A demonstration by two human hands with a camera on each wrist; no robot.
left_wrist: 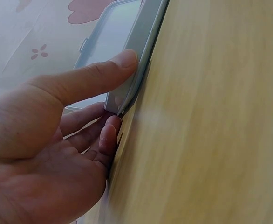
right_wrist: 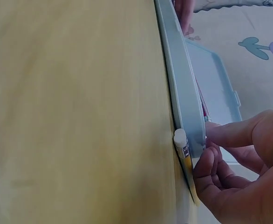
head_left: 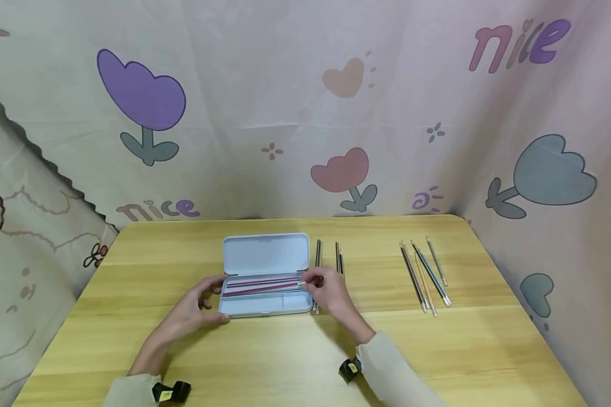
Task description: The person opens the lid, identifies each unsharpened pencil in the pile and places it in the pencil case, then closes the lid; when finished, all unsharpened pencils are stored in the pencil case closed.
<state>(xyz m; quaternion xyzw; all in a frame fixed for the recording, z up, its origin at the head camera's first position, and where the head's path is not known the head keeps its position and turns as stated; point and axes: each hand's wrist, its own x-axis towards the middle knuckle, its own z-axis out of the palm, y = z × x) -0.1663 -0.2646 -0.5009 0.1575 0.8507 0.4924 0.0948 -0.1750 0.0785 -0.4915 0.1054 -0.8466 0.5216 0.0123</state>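
While the left hand (head_left: 185, 311) holds the left end of the open case (head_left: 252, 306), thumb against its front wall and fingers curled at the end, the right hand (head_left: 331, 289) pinches the ends of red pencils (head_left: 262, 290) at the case's right end. They lie lengthwise in the back compartment, before the raised lid (head_left: 266, 254). On the table (head_left: 265, 362), black pencils (head_left: 318, 252) lie just beside the case; a mixed bunch (head_left: 431, 275) lies well apart, to the right. The step seems to be settling the red pencils; the next move probably calls for lowering their ends inside the right wall, then letting go.
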